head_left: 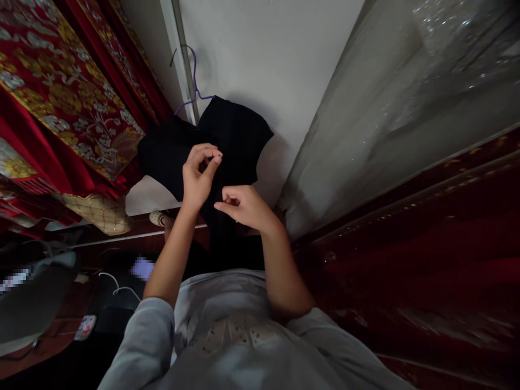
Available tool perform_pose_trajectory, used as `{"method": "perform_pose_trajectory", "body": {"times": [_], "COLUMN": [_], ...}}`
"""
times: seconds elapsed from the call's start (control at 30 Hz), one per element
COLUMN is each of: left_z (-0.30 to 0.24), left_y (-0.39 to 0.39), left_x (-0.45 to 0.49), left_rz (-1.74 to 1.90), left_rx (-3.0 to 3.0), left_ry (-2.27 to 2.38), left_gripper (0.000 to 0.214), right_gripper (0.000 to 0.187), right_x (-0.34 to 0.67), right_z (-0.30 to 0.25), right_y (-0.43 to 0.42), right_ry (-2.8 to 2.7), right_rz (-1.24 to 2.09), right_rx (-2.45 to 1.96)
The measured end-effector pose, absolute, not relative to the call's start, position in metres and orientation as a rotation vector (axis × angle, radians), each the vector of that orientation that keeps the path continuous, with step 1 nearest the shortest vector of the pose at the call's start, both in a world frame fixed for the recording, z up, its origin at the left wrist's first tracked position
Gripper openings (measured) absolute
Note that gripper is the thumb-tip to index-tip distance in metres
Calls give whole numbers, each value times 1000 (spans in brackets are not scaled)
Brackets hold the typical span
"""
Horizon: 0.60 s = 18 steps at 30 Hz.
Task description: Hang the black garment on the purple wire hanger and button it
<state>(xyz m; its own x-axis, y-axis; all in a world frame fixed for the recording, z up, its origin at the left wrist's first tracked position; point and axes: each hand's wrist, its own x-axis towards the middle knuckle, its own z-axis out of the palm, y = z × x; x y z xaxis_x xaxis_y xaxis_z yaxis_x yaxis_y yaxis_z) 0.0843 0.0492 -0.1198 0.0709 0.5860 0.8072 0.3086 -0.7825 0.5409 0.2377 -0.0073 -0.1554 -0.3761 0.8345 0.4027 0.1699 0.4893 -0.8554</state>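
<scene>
A black garment (239, 135) hangs on a purple wire hanger (195, 81) in front of me. Over its front, my left hand (199, 176) is raised with thumb and index finger pinched together. A tiny pale speck shows at those fingertips, too small to name. Lower and to the right, my right hand (246, 207) has its fingers curled in and its thumb pointing left, close to the dark cloth. Whatever it may hold is hidden or too fine to see. The two hands are apart from each other.
Red cloth with gold and silver embroidery (69, 81) hangs at the left. Clear plastic sheeting (365, 119) covers a surface at the right, above a dark red panel (426, 244). A pale clog (158, 219) and a white cable (116, 284) appear lower left.
</scene>
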Motion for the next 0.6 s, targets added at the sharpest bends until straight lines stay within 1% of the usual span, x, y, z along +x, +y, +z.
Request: {"method": "perform_pose_trajectory", "body": {"times": [0.13, 0.27, 0.37, 0.47, 0.53, 0.6], "left_z": [-97, -75, -67, -63, -62, -61], "left_y": [117, 158, 159, 146, 135, 124], "left_x": [68, 53, 47, 46, 47, 49], "left_rz": [1927, 2013, 2032, 2005, 1965, 1935], "left_rx": [2091, 2040, 2037, 2041, 2078, 2146], "left_ry": [911, 921, 923, 933, 935, 930], "left_gripper": [34, 34, 32, 33, 36, 38], "right_gripper": [35, 34, 34, 22, 14, 17], "right_x": [233, 220, 220, 228, 233, 232], "right_z": [-159, -160, -157, -143, -125, -105], "right_y": [-13, -20, -20, -4, 17, 44], "right_ry": [-2037, -2231, -2323, -2394, -2256, -1959], "right_rz": [1027, 1006, 930, 972, 943, 744], "right_rx": [-1016, -1134, -1153, -976, -796, -724]}}
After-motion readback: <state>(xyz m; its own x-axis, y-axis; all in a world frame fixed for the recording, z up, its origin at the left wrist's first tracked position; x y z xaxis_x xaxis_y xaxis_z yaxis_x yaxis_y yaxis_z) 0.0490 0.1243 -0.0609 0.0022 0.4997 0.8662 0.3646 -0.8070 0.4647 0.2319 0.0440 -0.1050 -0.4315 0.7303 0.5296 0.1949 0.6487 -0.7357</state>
